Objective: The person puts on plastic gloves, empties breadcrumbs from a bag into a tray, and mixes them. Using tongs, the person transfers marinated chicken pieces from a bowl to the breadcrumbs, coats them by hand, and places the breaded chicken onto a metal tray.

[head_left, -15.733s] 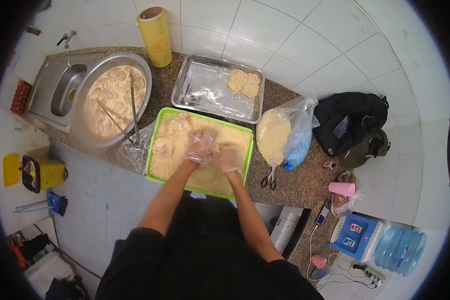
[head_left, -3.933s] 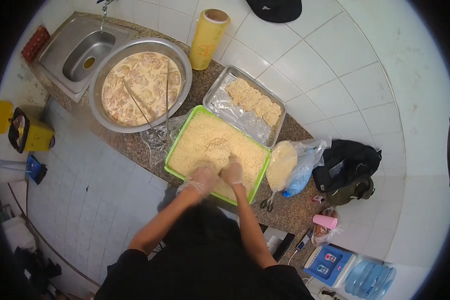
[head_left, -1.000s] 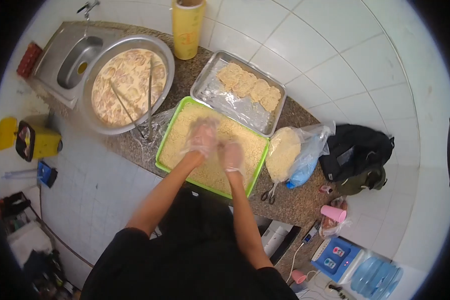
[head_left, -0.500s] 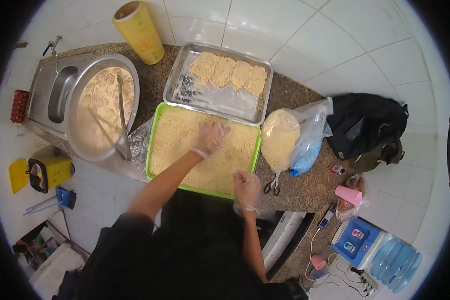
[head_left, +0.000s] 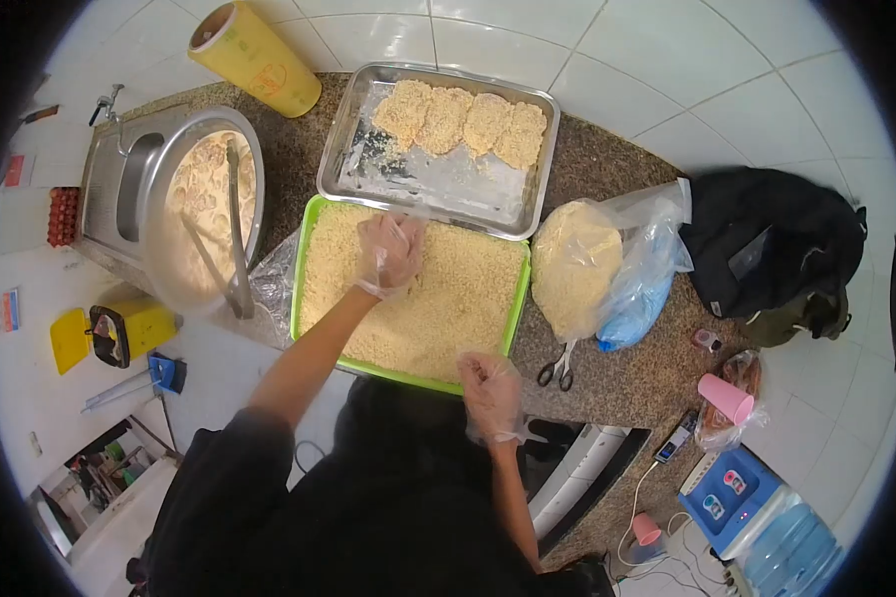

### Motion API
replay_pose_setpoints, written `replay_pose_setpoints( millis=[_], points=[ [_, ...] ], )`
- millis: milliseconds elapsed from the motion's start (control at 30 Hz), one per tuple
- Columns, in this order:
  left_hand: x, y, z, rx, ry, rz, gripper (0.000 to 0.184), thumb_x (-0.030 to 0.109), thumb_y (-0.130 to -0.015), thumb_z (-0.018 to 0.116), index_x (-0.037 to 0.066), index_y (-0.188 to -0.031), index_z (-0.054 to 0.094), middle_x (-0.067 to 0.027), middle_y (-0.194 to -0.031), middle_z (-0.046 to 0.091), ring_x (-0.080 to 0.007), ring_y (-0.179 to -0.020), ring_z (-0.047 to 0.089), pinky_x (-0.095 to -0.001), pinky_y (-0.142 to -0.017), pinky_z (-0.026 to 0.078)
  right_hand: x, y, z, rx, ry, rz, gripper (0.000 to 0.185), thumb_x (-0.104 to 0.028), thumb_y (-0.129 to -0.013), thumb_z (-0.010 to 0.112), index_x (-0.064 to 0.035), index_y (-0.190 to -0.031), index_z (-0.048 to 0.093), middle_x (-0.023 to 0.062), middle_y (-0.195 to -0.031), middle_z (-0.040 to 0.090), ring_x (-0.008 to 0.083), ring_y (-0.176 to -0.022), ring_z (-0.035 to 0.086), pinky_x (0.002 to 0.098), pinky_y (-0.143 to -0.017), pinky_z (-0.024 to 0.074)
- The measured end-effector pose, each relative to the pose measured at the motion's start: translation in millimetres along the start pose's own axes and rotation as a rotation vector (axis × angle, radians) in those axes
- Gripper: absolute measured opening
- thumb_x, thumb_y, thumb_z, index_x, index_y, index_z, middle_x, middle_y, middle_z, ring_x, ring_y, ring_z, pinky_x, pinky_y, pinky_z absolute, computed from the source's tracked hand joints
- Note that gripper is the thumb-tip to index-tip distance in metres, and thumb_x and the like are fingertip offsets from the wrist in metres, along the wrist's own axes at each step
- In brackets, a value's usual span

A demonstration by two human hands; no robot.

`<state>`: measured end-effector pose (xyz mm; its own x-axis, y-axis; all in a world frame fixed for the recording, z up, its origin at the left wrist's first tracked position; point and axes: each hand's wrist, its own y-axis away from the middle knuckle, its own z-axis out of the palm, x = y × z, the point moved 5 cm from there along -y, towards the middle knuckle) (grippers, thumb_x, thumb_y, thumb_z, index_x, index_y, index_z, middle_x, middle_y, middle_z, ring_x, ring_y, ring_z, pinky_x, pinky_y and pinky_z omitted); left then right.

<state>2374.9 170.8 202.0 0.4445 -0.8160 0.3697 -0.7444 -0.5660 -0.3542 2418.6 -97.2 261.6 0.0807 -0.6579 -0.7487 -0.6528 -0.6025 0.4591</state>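
Note:
A green tray (head_left: 517, 316) holds a bed of pale bread crumbs (head_left: 448, 298). My left hand (head_left: 388, 254), in a clear plastic glove, lies over the crumbs near the tray's far rim with its fingers extended. Also gloved, my right hand (head_left: 491, 391) is closed at the near right corner of the tray, its fingers curled; whatever may be inside them is hidden. Just beyond, a metal tray (head_left: 418, 192) carries a row of several crumb-coated flat pieces (head_left: 468, 121). To the left, a big metal bowl (head_left: 260, 189) contains pieces in creamy liquid with tongs (head_left: 237, 214).
A bag of crumbs (head_left: 574, 269) and scissors (head_left: 557, 370) lie to the right, before a black bag (head_left: 767, 239). A yellow film roll (head_left: 264, 65) stands at the wall. A pink cup (head_left: 725, 398) and water dispenser (head_left: 732, 497) are at lower right.
My left hand has shifted left across the crumbs toward the far rim. The right hand stays closed at the near right corner. The camera view has shifted slightly.

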Motion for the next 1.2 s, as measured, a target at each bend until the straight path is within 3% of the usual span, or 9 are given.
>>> replay_pose_setpoints(
  millis=[267, 467, 533, 667, 767, 833, 967, 1033, 1200],
  points=[
    [-0.7, -9.9, -17.3, 0.130, 0.010, -0.082, 0.008, 0.018, -0.089, 0.065, 0.011, -0.092, 0.066, -0.0165, -0.086, 0.059, -0.0370, -0.081, 0.056, -0.0506, -0.070, 0.039, -15.9, -34.2, 2.2, -0.138, -0.010, -0.006, 0.023, -0.026, -0.093, 0.064, -0.0041, -0.095, 0.073, 0.0205, -0.089, 0.069, 0.0391, -0.085, 0.066, 0.0471, -0.074, 0.0508],
    [-5.4, 2.9, -40.7, 0.320, -0.153, -0.085, 0.009, 0.014, -0.087, 0.065, 0.011, -0.095, 0.068, -0.0169, -0.086, 0.060, -0.0363, -0.077, 0.060, -0.0487, -0.065, 0.046, -52.4, -91.1, 39.4, -0.024, 0.234, -0.456, 0.025, -0.027, -0.096, 0.059, -0.0067, -0.096, 0.073, 0.0214, -0.086, 0.067, 0.0393, -0.082, 0.065, 0.0478, -0.075, 0.0516],
    [-6.5, 14.1, -58.8, 0.414, -0.307, -0.096, 0.010, 0.013, -0.087, 0.066, 0.010, -0.096, 0.067, -0.0170, -0.085, 0.060, -0.0362, -0.077, 0.061, -0.0477, -0.066, 0.048, -48.9, -104.4, 55.9, 0.087, 0.363, -0.466, 0.032, -0.035, -0.095, 0.060, -0.0057, -0.089, 0.072, 0.0227, -0.085, 0.067, 0.0381, -0.082, 0.066, 0.0486, -0.073, 0.0511],
    [-38.7, 33.4, -73.7, 0.523, -0.094, -0.136, 0.012, 0.010, -0.088, 0.066, 0.009, -0.100, 0.066, -0.0175, -0.085, 0.060, -0.0361, -0.078, 0.061, -0.0493, -0.067, 0.048, -55.2, -120.5, 93.7, 0.298, 0.541, -0.495, 0.040, -0.044, -0.090, 0.063, -0.0060, -0.083, 0.073, 0.0219, -0.078, 0.066, 0.0405, -0.076, 0.065, 0.0498, -0.070, 0.0508],
    [-44.4, 68.7, -80.0, 0.404, -0.074, -0.284, 0.011, 0.010, -0.090, 0.065, 0.008, -0.100, 0.064, -0.0189, -0.087, 0.061, -0.0380, -0.079, 0.061, -0.0503, -0.068, 0.049, -58.6, -123.0, 130.3, 0.221, 0.576, -0.286, 0.050, -0.052, -0.087, 0.065, -0.0025, -0.083, 0.072, 0.0222, -0.077, 0.066, 0.0399, -0.074, 0.065, 0.0500, -0.069, 0.0505],
    [-52.7, 112.4, -66.1, 0.214, -0.236, -0.281, 0.008, 0.011, -0.093, 0.062, 0.006, -0.100, 0.063, -0.0197, -0.090, 0.061, -0.0395, -0.082, 0.062, -0.0500, -0.070, 0.050, -50.5, -123.8, 143.2, 0.240, 0.576, -0.387, 0.050, -0.051, -0.085, 0.069, -0.0004, -0.085, 0.071, 0.0226, -0.078, 0.066, 0.0394, -0.074, 0.065, 0.0498, -0.069, 0.0504],
    [-9.8, 134.0, -95.8, -0.432, -0.047, -0.170, 0.020, 0.013, -0.094, 0.057, 0.005, -0.111, 0.064, -0.0173, -0.098, 0.066, -0.0388, -0.093, 0.063, -0.0509, -0.078, 0.049, -99.5, -80.0, 106.9, 0.178, 0.365, -0.376, 0.041, -0.038, -0.083, 0.077, 0.0008, -0.093, 0.069, 0.0207, -0.078, 0.067, 0.0339, -0.073, 0.067, 0.0446, -0.068, 0.0506],
    [-12.6, 160.1, -104.8, -0.256, 0.266, -0.131, 0.024, 0.012, -0.091, 0.058, 0.006, -0.113, 0.064, -0.0175, -0.099, 0.066, -0.0389, -0.094, 0.063, -0.0504, -0.079, 0.049, -92.3, -71.0, 103.8, 0.216, 0.186, -0.378, 0.038, -0.032, -0.082, 0.080, 0.0006, -0.097, 0.068, 0.0182, -0.078, 0.067, 0.0290, -0.071, 0.065, 0.0406, -0.066, 0.0495],
    [-48.2, 140.5, -150.9, -0.372, 0.132, -0.085, 0.029, 0.017, -0.093, 0.058, 0.006, -0.120, 0.063, -0.0181, -0.114, 0.066, -0.0386, -0.099, 0.063, -0.0475, -0.083, 0.051, -123.8, -59.1, 93.2, 0.313, 0.177, -0.368, 0.038, -0.028, -0.081, 0.084, 0.0006, -0.101, 0.068, 0.0103, -0.075, 0.064, 0.0166, -0.066, 0.056, 0.0343, -0.062, 0.0462]
  ],
)
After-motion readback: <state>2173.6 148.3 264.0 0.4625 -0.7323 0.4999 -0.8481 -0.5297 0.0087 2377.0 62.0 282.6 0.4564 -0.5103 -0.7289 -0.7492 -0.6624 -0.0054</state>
